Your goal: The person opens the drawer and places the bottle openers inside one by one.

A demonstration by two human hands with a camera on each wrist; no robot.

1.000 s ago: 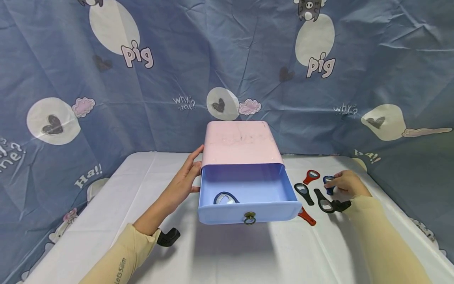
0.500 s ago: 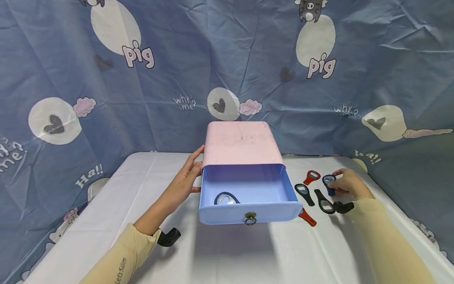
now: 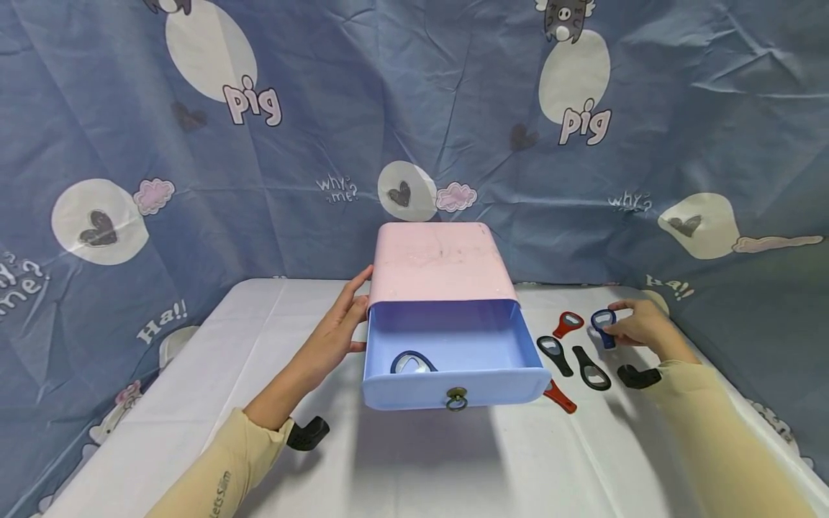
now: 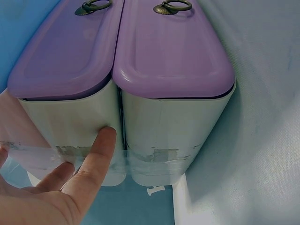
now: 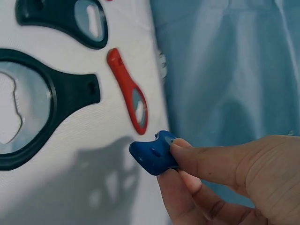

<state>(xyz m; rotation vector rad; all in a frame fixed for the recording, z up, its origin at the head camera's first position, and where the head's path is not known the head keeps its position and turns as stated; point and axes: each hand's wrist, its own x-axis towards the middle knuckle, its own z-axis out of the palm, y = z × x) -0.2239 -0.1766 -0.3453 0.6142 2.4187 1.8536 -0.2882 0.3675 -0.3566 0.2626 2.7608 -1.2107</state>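
Note:
My right hand [image 3: 644,327] pinches a blue bottle opener [image 3: 604,321] between thumb and fingers. In the right wrist view that opener [image 5: 154,153] is lifted above its shadow, seen end-on. My left hand [image 3: 330,334] rests its straight fingers against the left side of a pink drawer box [image 3: 443,262]. Its light-blue drawer [image 3: 401,388] is pulled out, with a dark-rimmed bottle opener [image 3: 412,360] lying in the front left. In the left wrist view my fingers [image 4: 96,161] touch the pale casing [image 4: 65,122] under two purple drawer fronts [image 4: 173,56].
Between the drawer and my right hand lie a red opener [image 3: 568,324], two black openers [image 3: 554,355] and another red opener [image 3: 560,398], partly hidden by the drawer corner. A white cloth [image 3: 311,475] covers the table. A blue printed curtain [image 3: 311,144] hangs behind.
My right hand has drawn the blue opener up and slightly to the right, away from the black one. The left hand and drawer stay put.

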